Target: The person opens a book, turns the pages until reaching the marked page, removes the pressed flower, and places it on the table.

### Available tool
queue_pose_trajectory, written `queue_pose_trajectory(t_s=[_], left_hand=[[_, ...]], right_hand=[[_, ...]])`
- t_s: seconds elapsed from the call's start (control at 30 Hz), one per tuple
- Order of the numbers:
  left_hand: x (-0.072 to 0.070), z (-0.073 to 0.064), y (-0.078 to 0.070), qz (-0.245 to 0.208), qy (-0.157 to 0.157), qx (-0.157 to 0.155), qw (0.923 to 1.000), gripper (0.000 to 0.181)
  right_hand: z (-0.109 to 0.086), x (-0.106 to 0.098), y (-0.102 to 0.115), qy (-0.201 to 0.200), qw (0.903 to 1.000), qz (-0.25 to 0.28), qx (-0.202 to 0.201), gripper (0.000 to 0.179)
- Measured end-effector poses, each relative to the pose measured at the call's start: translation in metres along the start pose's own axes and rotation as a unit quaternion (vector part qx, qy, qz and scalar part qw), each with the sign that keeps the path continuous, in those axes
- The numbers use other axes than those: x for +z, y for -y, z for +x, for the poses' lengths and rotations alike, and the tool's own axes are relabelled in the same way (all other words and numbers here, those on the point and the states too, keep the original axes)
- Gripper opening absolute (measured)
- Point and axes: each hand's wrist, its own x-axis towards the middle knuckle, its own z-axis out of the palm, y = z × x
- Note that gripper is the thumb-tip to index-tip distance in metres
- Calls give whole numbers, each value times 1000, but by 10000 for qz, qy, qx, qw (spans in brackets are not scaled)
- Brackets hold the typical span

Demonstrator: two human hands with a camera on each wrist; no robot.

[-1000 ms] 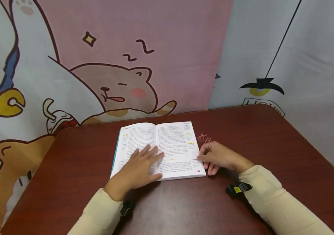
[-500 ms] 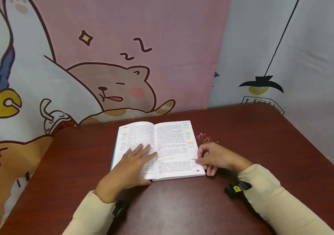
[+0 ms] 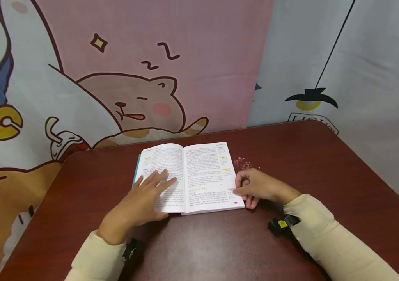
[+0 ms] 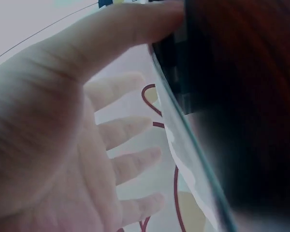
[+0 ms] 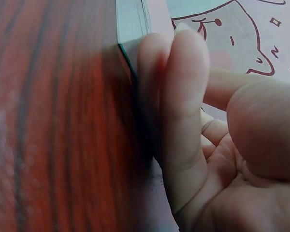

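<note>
A thick open book (image 3: pixel 204 164) with printed pages and a teal cover edge lies in the middle of the table. On its left page rests my left hand (image 3: pixel 134 205), fingers straight and spread, thumb near the book's lower edge. The left wrist view shows that hand's palm (image 4: pixel 53 159) beside the book's edge. My right hand (image 3: pixel 260 185) is at the right margin, thumb on the page and fingers curled, pinching the book's edge. In the right wrist view its curled fingers (image 5: pixel 183 106) stand against the book's page block (image 5: pixel 133 24).
The dark red-brown table (image 3: pixel 311 156) has a rounded far edge. A small pink sprig (image 3: pixel 242 162) shows just beyond my right hand. Behind the table hangs a cloth backdrop (image 3: pixel 217 58) with cartoon animals. Wrist cameras (image 3: pixel 278 225) sit below both sleeves.
My left hand has slid left and slightly down across the left page, uncovering the book's middle and the text near the spine. The right hand stays at the right margin.
</note>
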Motion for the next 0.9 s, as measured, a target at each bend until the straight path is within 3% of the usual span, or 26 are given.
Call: queue_pose_trajectory(t_s=[0.37, 0.6, 0.9], left_hand=[[-28, -13, 2, 221, -73, -561, 9982, 94], [-33, -19, 3, 231, -235, -1088, 9935, 111], [-37, -20, 0, 43, -15, -1403, 9901, 114]], right_hand=[[1, -2, 1, 96, 9999, 4, -28, 30], [3, 1, -3, 42, 10000, 16, 1, 29], [1, -2, -1, 0, 10000, -82, 12, 30]])
